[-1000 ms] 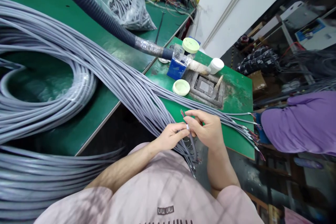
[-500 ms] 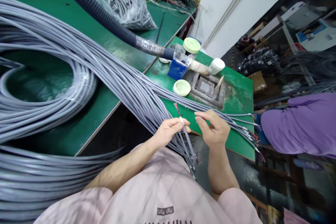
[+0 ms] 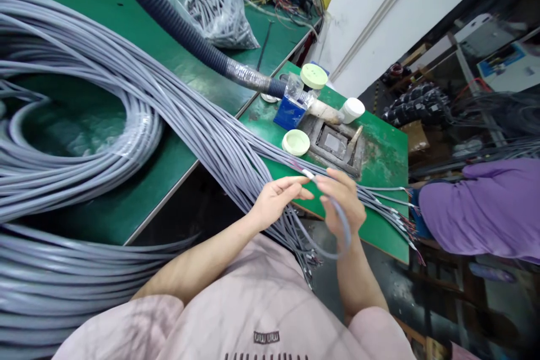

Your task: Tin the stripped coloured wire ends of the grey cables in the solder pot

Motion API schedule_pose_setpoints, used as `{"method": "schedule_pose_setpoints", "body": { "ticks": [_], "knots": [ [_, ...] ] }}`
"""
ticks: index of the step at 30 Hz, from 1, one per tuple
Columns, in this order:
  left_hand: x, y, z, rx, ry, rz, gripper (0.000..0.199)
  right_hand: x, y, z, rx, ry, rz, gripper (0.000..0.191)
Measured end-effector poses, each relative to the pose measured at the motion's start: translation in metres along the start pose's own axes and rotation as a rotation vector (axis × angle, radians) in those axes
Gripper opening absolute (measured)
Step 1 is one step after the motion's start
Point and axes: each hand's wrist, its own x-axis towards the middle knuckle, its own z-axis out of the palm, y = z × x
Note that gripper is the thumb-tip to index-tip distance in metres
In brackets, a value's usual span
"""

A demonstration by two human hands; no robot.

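A grey cable bends in a loop below my right hand. That hand is closed on the cable just behind its end, its fingers slightly blurred. The end carries a white band, with thin reddish wires fanning out beyond it toward the upper left. My left hand is beside the band, fingers stretched out and slightly apart, fingertips close to the cable; whether they touch it I cannot tell. Under and behind both hands runs a thick bundle of grey cables.
On the green bench stand a solder pot, a pale green dish, a white cup and a blue box joined to a black hose. A bag of cable pieces lies behind. A person in purple is at right.
The cable end has passed from my left hand to my right, moving slightly right and up. Its free length now curves under my right hand. My left fingers have loosened.
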Motion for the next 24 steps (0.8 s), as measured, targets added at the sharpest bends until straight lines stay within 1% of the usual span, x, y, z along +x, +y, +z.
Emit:
{"method": "schedule_pose_setpoints", "body": {
  "ticks": [3,5,7,8,11,13,16,19,24],
  "knots": [
    [0.001,0.0,-0.012,0.487,0.074,0.287,0.029,0.017,0.012,-0.005,-0.006,0.12,0.187,0.022],
    [0.003,-0.005,-0.021,0.763,0.117,0.468,0.022,0.032,0.022,-0.006,-0.037,0.156,0.248,0.022],
    [0.006,-0.013,-0.029,0.931,0.113,0.587,0.018,0.045,0.031,-0.003,-0.073,0.179,0.242,0.021],
    [0.008,-0.018,-0.033,0.988,0.093,0.64,0.017,0.052,0.035,-0.001,-0.092,0.182,0.225,0.02],
    [0.011,-0.031,-0.039,1.103,0.043,0.782,0.013,0.067,0.047,0.007,-0.154,0.155,0.184,0.02],
    [0.012,-0.037,-0.041,1.144,0.055,0.838,0.015,0.074,0.054,0.012,-0.186,0.116,0.171,0.021],
    [0.011,-0.041,-0.042,1.163,0.086,0.87,0.021,0.082,0.062,0.018,-0.19,0.07,0.159,0.023],
    [0.01,-0.042,-0.042,1.169,0.1,0.854,0.025,0.088,0.068,0.023,-0.174,0.039,0.136,0.023],
    [0.01,-0.042,-0.042,1.207,0.109,0.822,0.026,0.096,0.073,0.03,-0.186,-0.036,0.124,0.021]
  ]
}}
